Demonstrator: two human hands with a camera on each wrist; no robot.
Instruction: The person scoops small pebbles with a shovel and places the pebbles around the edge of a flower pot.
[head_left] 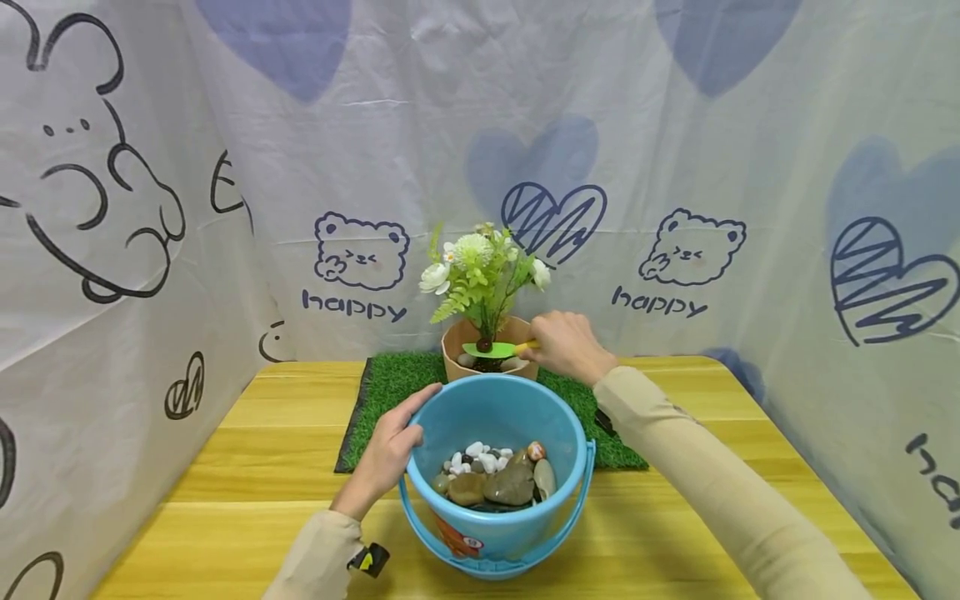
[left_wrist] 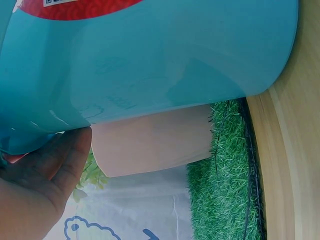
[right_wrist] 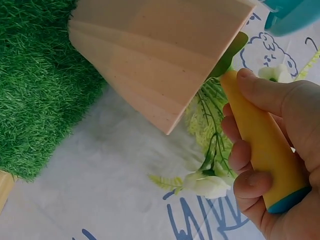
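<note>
A blue bucket [head_left: 491, 533] stands near the front of the table, with white pebbles [head_left: 480, 458] and larger brown and grey stones [head_left: 510, 485] inside. My left hand [head_left: 390, 450] holds its left rim. Behind the bucket, a terracotta-coloured flowerpot [head_left: 453, 342] bears a plant with white flowers and green leaves [head_left: 483, 267]. My right hand [head_left: 566, 346] grips the yellow handle of a small toy shovel [right_wrist: 260, 140], fingers wrapped around it and thumb along the top. The green shovel blade [head_left: 495, 351] lies over the pot's opening, beside the stem, above dark soil and a few stones.
A green artificial grass mat [head_left: 397, 392] lies under the pot and reaches behind the bucket. The wooden table [head_left: 247, 483] extends to both sides. A patterned white cloth [head_left: 420, 150] hangs behind and at the sides. The bucket's handle [head_left: 498, 567] hangs down in front.
</note>
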